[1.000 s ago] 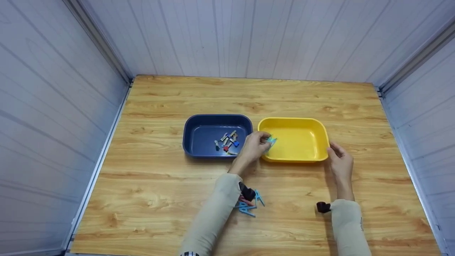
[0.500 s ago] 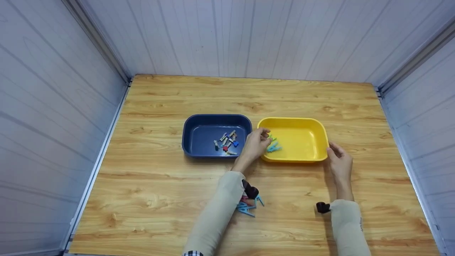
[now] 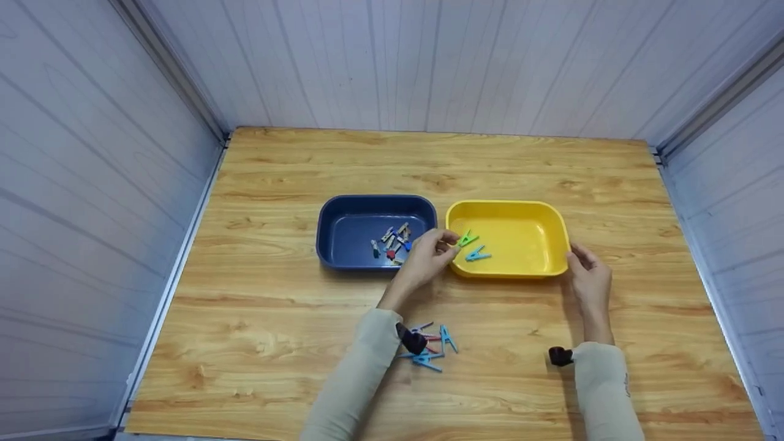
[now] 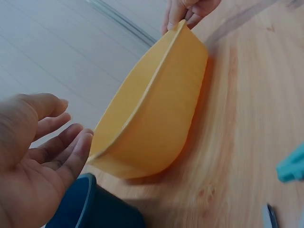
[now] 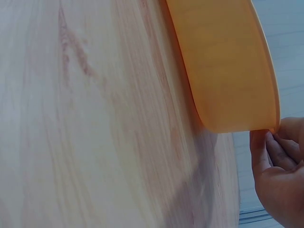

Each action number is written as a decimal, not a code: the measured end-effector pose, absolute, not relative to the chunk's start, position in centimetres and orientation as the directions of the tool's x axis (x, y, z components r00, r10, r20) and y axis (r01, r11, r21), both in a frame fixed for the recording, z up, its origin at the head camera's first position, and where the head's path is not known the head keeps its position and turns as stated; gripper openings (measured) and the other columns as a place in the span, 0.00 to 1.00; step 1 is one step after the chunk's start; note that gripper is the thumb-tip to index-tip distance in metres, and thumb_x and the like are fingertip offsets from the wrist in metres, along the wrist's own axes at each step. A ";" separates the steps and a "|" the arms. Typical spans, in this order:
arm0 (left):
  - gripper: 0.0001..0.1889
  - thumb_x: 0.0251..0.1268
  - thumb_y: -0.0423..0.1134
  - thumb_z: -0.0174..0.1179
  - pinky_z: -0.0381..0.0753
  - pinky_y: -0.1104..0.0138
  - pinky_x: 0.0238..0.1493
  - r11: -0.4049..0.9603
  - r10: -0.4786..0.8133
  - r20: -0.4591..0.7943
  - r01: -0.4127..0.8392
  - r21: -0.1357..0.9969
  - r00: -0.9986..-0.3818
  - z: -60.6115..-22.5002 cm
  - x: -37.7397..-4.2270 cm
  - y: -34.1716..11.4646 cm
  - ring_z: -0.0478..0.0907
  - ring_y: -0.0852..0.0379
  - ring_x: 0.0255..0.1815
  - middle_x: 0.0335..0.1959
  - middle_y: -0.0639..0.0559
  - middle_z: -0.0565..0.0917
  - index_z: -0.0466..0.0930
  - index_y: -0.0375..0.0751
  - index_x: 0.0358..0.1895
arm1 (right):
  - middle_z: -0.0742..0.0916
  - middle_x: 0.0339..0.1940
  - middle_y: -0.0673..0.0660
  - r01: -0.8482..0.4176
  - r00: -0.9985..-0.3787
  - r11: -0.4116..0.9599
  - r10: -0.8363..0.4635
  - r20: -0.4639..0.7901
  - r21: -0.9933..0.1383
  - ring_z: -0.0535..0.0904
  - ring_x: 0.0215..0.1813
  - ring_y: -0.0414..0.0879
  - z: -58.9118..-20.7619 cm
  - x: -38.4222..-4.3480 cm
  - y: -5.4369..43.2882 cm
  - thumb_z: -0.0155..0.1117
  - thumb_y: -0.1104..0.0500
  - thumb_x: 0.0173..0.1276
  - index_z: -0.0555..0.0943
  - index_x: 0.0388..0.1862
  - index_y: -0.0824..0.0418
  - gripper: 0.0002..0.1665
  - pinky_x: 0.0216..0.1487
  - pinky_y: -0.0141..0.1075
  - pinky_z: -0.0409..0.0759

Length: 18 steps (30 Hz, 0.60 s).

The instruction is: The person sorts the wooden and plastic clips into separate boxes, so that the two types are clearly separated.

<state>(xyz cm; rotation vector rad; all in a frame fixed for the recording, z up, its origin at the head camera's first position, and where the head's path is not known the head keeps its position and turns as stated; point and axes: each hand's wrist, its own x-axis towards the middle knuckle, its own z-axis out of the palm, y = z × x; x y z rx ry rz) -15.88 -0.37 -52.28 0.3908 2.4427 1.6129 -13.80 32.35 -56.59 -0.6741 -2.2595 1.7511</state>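
Observation:
My left hand hangs over the near left corner of the yellow plastic bin, its fingers loosely bent with nothing between them. In the left wrist view the left hand shows a gap between thumb and fingers. On the bin's floor lie a green clothespin and a light blue clothespin. My right hand pinches the rim at the bin's right end; in the right wrist view the thumb and fingers of the right hand meet at the corner.
A dark blue bin stands just left of the yellow one, with several small wooden clothespins inside. Several blue and red plastic clothespins lie piled on the wooden table, partly behind the left forearm. Pale panels border the table.
My left hand has let go of the light blue clothespin, which now lies in the yellow bin, and has drawn back slightly left. The right hand stays at the rim.

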 end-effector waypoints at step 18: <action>0.14 0.68 0.40 0.58 0.77 0.71 0.48 0.432 0.465 -0.152 0.074 0.899 -0.872 -53.2 -12.0 -3.1 0.76 0.62 0.43 0.45 0.55 0.80 0.78 0.40 0.53 | 0.84 0.51 0.49 0.219 -0.883 0.182 0.454 -0.115 -0.958 0.76 0.50 0.31 -56.5 -13.7 32.2 0.61 0.59 0.68 0.76 0.61 0.65 0.23 0.48 0.17 0.73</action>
